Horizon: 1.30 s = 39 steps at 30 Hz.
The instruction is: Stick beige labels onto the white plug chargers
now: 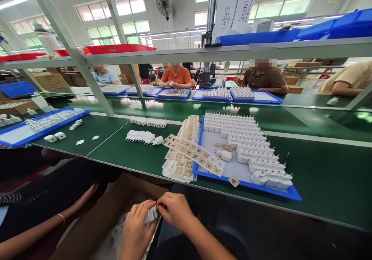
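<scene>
Hands low over my lap: left hand (136,225) and right hand (174,210) both pinch one small white plastic charger plug (151,214). Beyond them, the blue plastic tray (247,184) on the table holds many plugs; gold-printed label sheets (193,153) remain unused.

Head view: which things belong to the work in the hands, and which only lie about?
In use: white charger held by left hand and right hand; label sheets; blue tray of chargers.
Lying about: cardboard box; wall fan; red bins.
</scene>
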{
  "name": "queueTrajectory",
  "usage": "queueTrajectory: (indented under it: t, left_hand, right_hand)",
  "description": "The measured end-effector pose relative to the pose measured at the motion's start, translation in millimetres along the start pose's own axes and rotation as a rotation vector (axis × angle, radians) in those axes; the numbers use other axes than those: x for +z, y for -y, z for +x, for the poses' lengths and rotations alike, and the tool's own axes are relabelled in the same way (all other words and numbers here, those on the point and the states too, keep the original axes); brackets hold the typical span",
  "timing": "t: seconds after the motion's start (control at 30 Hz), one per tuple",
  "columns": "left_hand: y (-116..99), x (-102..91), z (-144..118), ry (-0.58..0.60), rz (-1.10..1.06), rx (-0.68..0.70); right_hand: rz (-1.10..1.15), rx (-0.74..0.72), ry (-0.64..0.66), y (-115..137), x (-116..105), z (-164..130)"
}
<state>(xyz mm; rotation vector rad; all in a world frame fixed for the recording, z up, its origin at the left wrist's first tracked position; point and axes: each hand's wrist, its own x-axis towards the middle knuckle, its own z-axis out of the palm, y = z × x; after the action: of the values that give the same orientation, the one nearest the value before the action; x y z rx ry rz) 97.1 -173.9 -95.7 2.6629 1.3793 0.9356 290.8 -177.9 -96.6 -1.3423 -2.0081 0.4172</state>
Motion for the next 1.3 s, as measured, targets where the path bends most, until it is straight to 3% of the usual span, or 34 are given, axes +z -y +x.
queueTrajectory:
  t: [0.17,0.43,0.63,0.87,1.03,1.13,1.3]
  left_hand:
    - [-9,-1.2,4,-0.022,-0.011,0.084]
    - [-18,7.2,2,-0.099,-0.132,0.035]
    - [-21,15.1,5,-0.02,-0.197,-0.076]
    - [-20,23.0,15,0.068,-0.246,-0.12]
    - [-28,4.6,22,0.031,-0.288,-0.126]
    - [-24,-13.2,31,-0.125,-0.293,-0.208]
    - [-29,-44.6,39,-0.2,-0.335,-0.169]
  right_hand:
    - [0.067,-0.041,0.044,-11,-6,4]
    - [0.13,-0.099,0.045,-20,-1,7]
    - [0.146,-0.101,-0.019,-26,2,7]
    - [0.162,-0.142,-0.076,-29,-13,13]
    - [0.325,-0.137,0.0,-20,-29,13]
    - [0.444,-0.121,0.027,-15,-40,11]
    - [0.438,-0.202,-0.175,5,-62,13]
